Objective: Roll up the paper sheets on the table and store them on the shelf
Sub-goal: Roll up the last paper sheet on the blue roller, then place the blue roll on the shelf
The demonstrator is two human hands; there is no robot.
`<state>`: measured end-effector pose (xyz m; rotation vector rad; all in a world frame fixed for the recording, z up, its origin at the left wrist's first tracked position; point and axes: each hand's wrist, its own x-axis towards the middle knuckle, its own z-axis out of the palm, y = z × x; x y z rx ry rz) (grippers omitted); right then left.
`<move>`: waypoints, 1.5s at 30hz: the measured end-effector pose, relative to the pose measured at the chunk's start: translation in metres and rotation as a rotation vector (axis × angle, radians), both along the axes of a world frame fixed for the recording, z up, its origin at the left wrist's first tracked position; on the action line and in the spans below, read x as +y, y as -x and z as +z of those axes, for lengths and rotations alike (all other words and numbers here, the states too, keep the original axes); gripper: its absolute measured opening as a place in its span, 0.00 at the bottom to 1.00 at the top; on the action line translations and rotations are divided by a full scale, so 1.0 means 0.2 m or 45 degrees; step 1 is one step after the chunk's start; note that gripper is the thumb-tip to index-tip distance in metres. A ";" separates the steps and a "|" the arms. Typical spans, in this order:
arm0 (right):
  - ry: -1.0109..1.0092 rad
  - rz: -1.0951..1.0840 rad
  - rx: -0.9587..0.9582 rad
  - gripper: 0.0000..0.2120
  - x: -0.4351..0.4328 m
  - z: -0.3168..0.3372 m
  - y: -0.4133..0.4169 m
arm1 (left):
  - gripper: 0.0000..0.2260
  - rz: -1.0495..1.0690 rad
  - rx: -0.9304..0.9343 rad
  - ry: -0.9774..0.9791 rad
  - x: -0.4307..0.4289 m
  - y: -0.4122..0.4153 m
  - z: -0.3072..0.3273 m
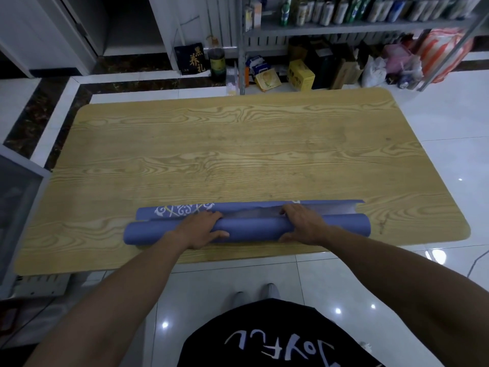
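From my end, the blue paper roll (248,230) lies crosswise near the front edge of the desk (238,144), with most of the sheet wound up and only a narrow loose strip (185,210) flat beyond it. The left grip (199,229) and right grip (301,224) sit well apart on the tube, each cupping it — fingers curved over the top, thumb on the near side. I judge that spacing keeps both ends turning together, so the roll doesn't cone. The strip's ragged far edge suggests light pressure is wise. The shelf (357,26), lined with bottles (328,9), stands behind the desk. As for writing, the strip carries a white scroll pattern but no words. A black box (191,58) on the floor bears gold characters, 黑 at the top, and the black shirt (277,337) reads "JOYFUL". The yellow carton (301,75) has print too small to read.
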<state>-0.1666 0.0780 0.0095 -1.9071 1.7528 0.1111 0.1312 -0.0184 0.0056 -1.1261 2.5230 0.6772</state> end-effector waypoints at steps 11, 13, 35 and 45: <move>-0.024 0.108 0.127 0.43 0.02 0.00 0.01 | 0.22 -0.034 0.070 0.078 0.01 0.02 -0.03; 0.000 0.056 0.089 0.37 0.04 -0.01 0.01 | 0.20 -0.038 0.080 -0.062 -0.02 0.03 -0.01; 0.000 0.004 0.142 0.27 0.02 -0.04 -0.06 | 0.29 0.027 0.206 0.095 -0.02 0.00 -0.09; 0.087 -0.208 -0.093 0.22 -0.01 -0.07 -0.09 | 0.30 -0.022 0.134 0.063 -0.10 0.01 -0.11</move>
